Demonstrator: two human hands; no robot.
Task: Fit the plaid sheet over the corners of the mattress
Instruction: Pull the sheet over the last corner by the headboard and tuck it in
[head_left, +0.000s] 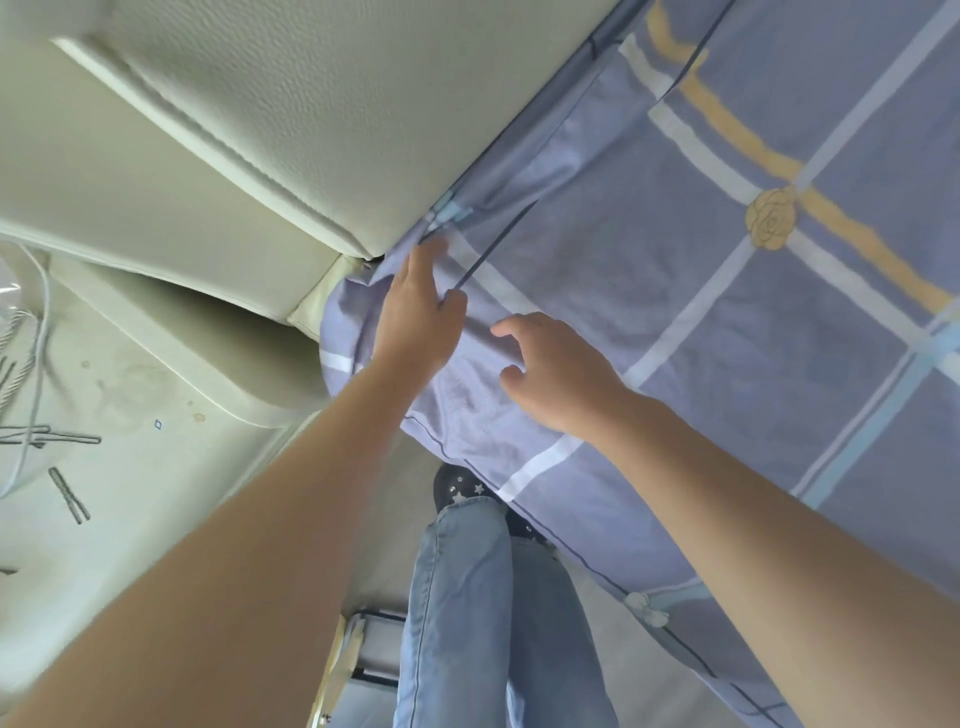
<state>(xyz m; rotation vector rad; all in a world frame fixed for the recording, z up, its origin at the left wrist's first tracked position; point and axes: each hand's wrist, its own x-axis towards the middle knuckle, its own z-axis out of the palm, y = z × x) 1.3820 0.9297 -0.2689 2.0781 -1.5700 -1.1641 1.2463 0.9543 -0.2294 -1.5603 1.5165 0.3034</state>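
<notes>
Head view, the only one. The plaid sheet (727, 322) is seen spread over the mattress, which is itself hidden under the cloth; only its shape is read, running from the corner at centre-left away to the right and lower right. The corner is lodged against the cream padded headboard (270, 119), where sheet and upholstery meet in a narrow seam.

The left hand (421, 312) is laid on the sheet right at that corner, fingers stretched toward the seam and pressing the cloth flat; the thumb appears to nip a small fold, though this cannot be told for certain. The right hand (556, 374) is held just beside it, further from the corner, fingers loosely spread and lightly bent on or just above the cloth, nothing gripped.

Judgement: the corner lies ahead of the left fingertips, up and left, so the left hand is nearer for tucking; the right is placed to hold the slack. Loose folds are noted below the corner.

Jeans (467, 613) and a dark shoe (457, 486) are seen beneath.
</notes>
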